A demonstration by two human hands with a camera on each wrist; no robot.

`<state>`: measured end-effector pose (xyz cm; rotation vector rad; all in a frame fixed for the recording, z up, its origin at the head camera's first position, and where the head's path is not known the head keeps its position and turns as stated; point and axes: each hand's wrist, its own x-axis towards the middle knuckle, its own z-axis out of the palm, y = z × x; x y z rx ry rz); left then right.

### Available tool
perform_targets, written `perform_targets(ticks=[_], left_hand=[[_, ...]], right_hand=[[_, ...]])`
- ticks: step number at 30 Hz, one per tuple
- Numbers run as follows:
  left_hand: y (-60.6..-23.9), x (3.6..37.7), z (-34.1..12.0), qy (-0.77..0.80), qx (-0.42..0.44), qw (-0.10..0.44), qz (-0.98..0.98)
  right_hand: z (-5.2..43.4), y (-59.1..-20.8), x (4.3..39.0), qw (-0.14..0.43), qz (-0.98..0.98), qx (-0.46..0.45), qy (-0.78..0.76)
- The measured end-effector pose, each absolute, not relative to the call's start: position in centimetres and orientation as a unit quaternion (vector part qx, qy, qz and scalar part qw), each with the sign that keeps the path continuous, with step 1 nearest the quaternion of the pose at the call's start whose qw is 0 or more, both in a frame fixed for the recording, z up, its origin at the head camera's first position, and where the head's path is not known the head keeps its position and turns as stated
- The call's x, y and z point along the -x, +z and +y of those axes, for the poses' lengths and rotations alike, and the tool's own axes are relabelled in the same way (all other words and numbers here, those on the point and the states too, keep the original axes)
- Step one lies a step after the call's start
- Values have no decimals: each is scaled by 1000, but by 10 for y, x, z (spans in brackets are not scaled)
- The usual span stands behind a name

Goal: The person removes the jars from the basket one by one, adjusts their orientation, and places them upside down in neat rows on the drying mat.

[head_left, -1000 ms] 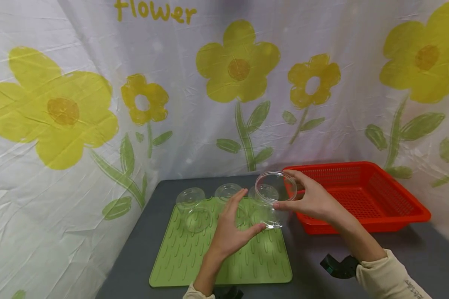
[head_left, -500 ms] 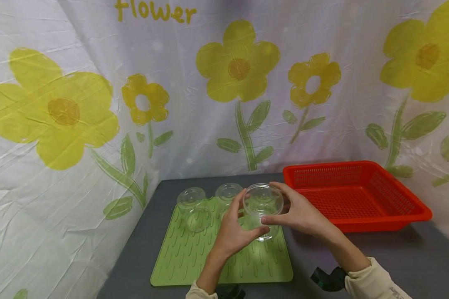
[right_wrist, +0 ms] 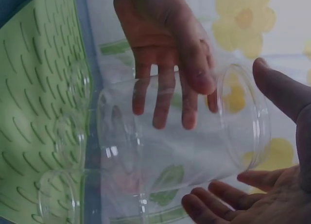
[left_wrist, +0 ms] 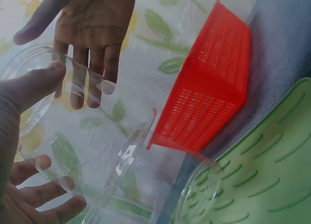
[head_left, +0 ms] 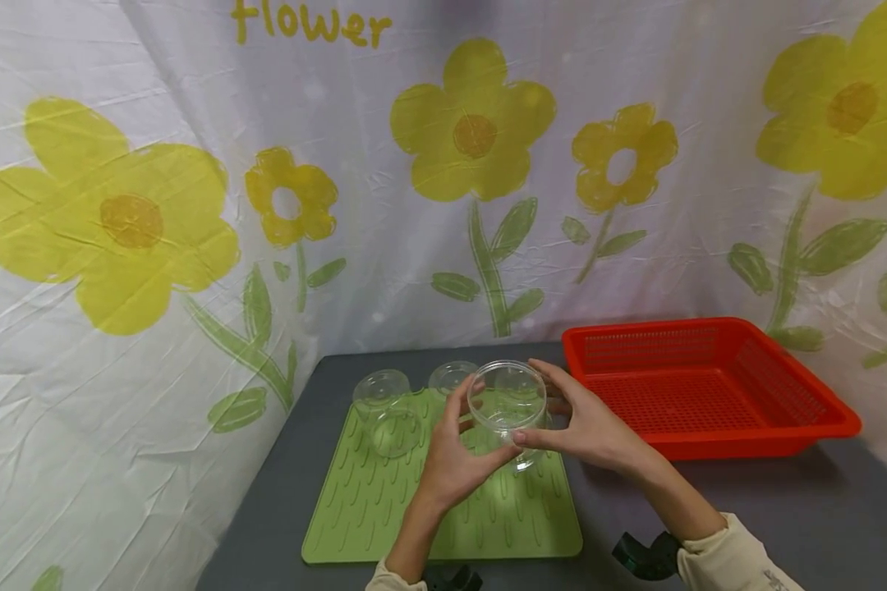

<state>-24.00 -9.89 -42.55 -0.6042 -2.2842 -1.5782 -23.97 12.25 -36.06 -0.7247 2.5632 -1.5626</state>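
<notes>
A clear plastic jar (head_left: pixel 497 423) is held up over the green mat (head_left: pixel 384 525), its ringed rim upward. My left hand (head_left: pixel 451 468) grips it from the left; in the left wrist view the thumb (left_wrist: pixel 41 83) lies against the wall near the rim, the fingers (left_wrist: pixel 53 190) around the other side. On the right, my right hand (head_left: pixel 591 423) is spread around the jar. Both wrist views show its thumb (right_wrist: pixel 282 90) slightly off the rim, and its straight fingers overlap the wall in the left wrist view. More clear jars (head_left: pixel 380 386) stand on the mat, partly hidden by my hands.
A red plastic basket (head_left: pixel 776 439) with perforated walls stands right of the mat on the dark grey table (head_left: pixel 266 525). Behind the table hangs a white curtain (head_left: pixel 369 271) printed with yellow flowers. Dark wrist cameras (head_left: pixel 646 554) sit by my sleeves.
The jar has moved left and slightly down, from my right hand into my left hand's grip. My right hand followed it leftward, away from the basket; my left hand barely moved.
</notes>
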Motion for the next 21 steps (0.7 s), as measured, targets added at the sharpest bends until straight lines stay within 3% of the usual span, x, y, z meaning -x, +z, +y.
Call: perform_targets(ticks=[8, 21], left_hand=[[-426, 239, -102, -609, 191, 163, -753], [-429, 238, -99, -694, 189, 123, -684]], right_hand=[[121, -377, 244, -32, 829, 259, -494], [103, -407, 243, -143, 799, 297, -503]])
